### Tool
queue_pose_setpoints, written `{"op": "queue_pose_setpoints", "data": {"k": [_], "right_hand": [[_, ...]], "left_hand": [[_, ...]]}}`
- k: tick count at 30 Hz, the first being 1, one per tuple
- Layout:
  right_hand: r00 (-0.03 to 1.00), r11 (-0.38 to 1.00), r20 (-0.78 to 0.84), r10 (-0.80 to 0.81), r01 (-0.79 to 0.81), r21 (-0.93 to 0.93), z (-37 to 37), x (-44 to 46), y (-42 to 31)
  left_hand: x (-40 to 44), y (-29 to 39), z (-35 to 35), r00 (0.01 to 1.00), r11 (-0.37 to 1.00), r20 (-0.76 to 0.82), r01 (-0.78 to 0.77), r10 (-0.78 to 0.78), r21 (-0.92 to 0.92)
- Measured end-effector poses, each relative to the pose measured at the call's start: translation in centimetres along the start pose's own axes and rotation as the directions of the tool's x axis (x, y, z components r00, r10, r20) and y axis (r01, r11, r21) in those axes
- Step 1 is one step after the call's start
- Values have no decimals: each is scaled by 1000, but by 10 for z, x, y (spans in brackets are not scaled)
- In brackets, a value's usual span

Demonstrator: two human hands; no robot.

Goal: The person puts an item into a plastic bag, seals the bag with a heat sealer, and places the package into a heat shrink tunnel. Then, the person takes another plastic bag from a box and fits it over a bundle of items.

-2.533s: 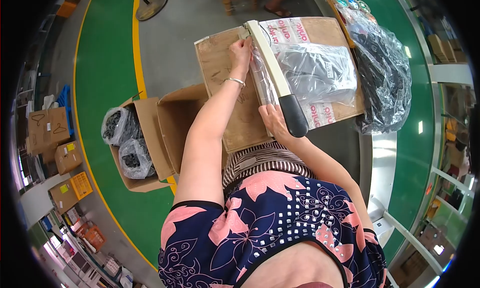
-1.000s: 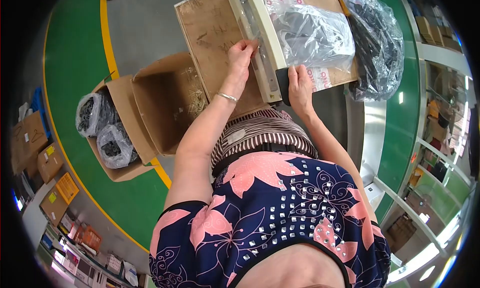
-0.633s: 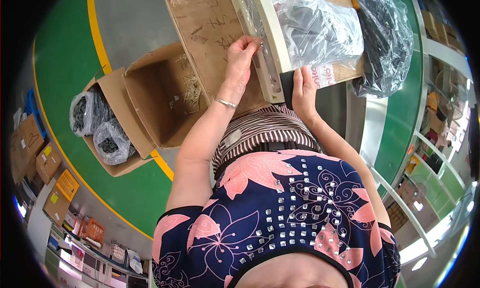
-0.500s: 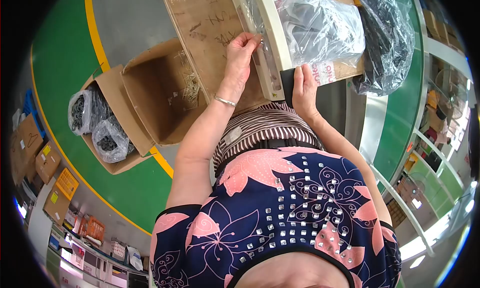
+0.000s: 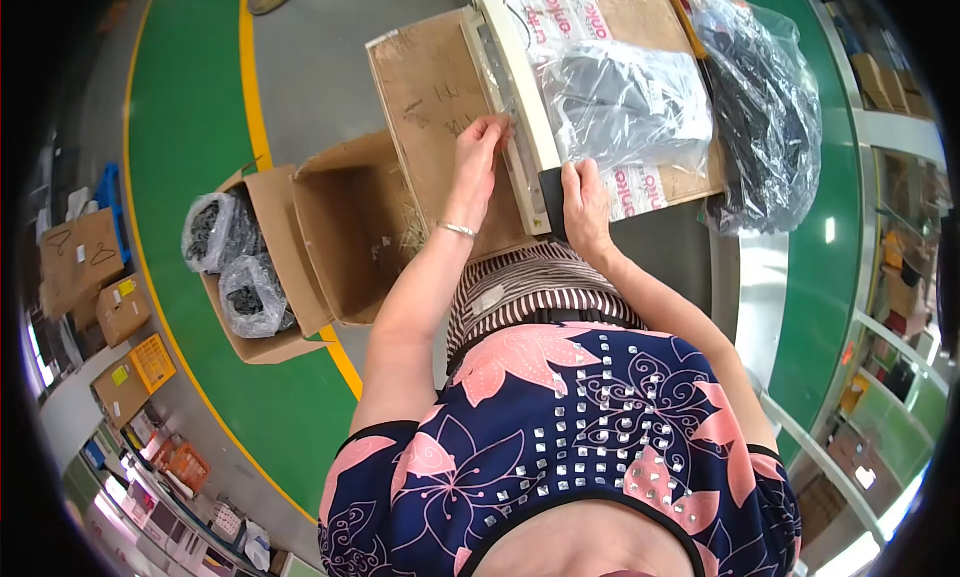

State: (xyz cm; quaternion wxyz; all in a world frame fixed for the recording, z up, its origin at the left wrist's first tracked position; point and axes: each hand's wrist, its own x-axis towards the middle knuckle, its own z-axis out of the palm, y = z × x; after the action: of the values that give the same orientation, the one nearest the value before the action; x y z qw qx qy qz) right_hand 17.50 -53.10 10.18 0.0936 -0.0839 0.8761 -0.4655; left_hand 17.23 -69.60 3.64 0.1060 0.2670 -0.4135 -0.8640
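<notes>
Head view. Landmark: the long cream lever arm, which lies across the brown board and ends, on the side nearest the person, in a black handle.

Right hand: at the near end of the lever arm, fingers curled closed around the black handle. Left hand: just left of the lever arm, about midway along it, thumb and fingertips brought together at the base rail. Whether a fold of clear film is pinched there cannot be told.

The clear plastic bag, with grey-black contents, lies flat immediately right of the lever arm, partly over white paper with pink lettering. Farther right is a dark bundle in clear plastic. Left of the lever arm, beyond the board, stands an open carton; a second carton beside it contains bagged dark items.

Operating notes (judgement). Keep any film beneath the lever arm flat, taut and square to the rail; creases would probably spoil an even line. Keep the left fingertips outside the gap between arm and rail. Apply steady pressure through the handle. The view from above does not show whether the arm is raised or lowered.
</notes>
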Motion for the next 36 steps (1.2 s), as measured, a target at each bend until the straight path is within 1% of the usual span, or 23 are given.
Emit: {"op": "queue_pose_setpoints", "data": {"k": [2, 4, 6, 7, 9, 10, 11, 13, 14, 16, 19, 20, 22, 24, 25, 26, 27, 28, 30, 32, 34, 35, 36], "right_hand": [[995, 996, 73, 66, -70, 58, -7, 3, -2], [984, 989, 157, 88, -105, 104, -21, 10, -3], [952, 952, 302, 51, -138, 274, -46, 22, -17], [956, 960, 285, -74, -9, 280, -59, 36, -16], [935, 966, 253, -249, 221, 135, -89, 77, -15], [902, 919, 182, -393, 394, 29, -94, 107, 6], [810, 799, 98, -579, 587, -129, -99, 141, 23], [739, 643, 144, -658, 651, -403, -119, 198, 41], [745, 590, 156, -649, 622, -515, -123, 223, 54], [729, 518, 370, -576, 676, -525, -126, 267, 114], [793, 588, 280, -542, 595, -547, -144, 241, 114], [797, 595, 233, -557, 579, -557, -152, 226, 119], [850, 649, 177, -495, 498, -575, -170, 192, 132], [876, 669, 203, -437, 468, -578, -197, 153, 142], [931, 916, 331, -152, 259, -308, -212, 134, 155], [874, 995, 475, 99, -87, -47, -233, 109, 172], [887, 991, 445, 126, -128, -26, -234, 85, 185], [901, 986, 408, 152, -166, 1, -230, 64, 192], [883, 881, 399, 246, -375, 289, -219, 22, 196], [857, 702, 462, 229, -474, 531, -206, -18, 188], [904, 681, 342, 258, -421, 599, -185, -60, 190], [932, 689, 211, 296, -361, 628, -174, -84, 184], [928, 661, 124, 351, -340, 669, -165, -111, 180]], "left_hand": [[-10, 1, 3, 999, 999, -3, -33, 33, 14], [-33, -2, 6, 985, 1000, -171, -21, 20, -3], [-58, -17, -6, 961, 996, -274, 5, 21, 93], [-74, -27, -12, 949, 995, -315, 20, 11, 96], [-117, -42, -18, 934, 986, -354, 97, -43, 137], [-140, -48, -17, 931, 972, -355, 158, -88, 175], [-161, -58, -13, 921, 952, -368, 216, -126, 216], [-185, -71, 9, 897, 896, -373, 350, -236, 273], [-191, -76, 28, 876, 856, -366, 429, -316, 289], [-186, -91, 58, 909, 842, -188, 415, -371, 344], [-158, -104, 103, 958, 896, -56, 282, -280, 342], [-147, -109, 110, 958, 896, -52, 282, -282, 344], [-130, -118, 121, 980, 907, -123, 193, -158, 375], [-126, -118, 123, 972, 900, -74, 235, -224, 368], [-131, -112, 133, 959, 887, -131, 283, -252, 365], [-130, -110, 144, 943, 864, -149, 332, -297, 378], [-130, -107, 144, 940, 831, -150, 341, -306, 440], [-126, -106, 140, 969, 867, -33, 236, -246, 439], [-118, -108, 126, 967, 811, -13, 220, -254, 543], [-107, -107, 118, 957, 779, 91, 166, -275, 604], [-105, -93, 120, 922, 758, 176, 164, -346, 631], [-100, -105, 103, 912, 753, 264, 70, -314, 655], [-109, -102, 102, 887, 742, 303, 63, -348, 668]]}}
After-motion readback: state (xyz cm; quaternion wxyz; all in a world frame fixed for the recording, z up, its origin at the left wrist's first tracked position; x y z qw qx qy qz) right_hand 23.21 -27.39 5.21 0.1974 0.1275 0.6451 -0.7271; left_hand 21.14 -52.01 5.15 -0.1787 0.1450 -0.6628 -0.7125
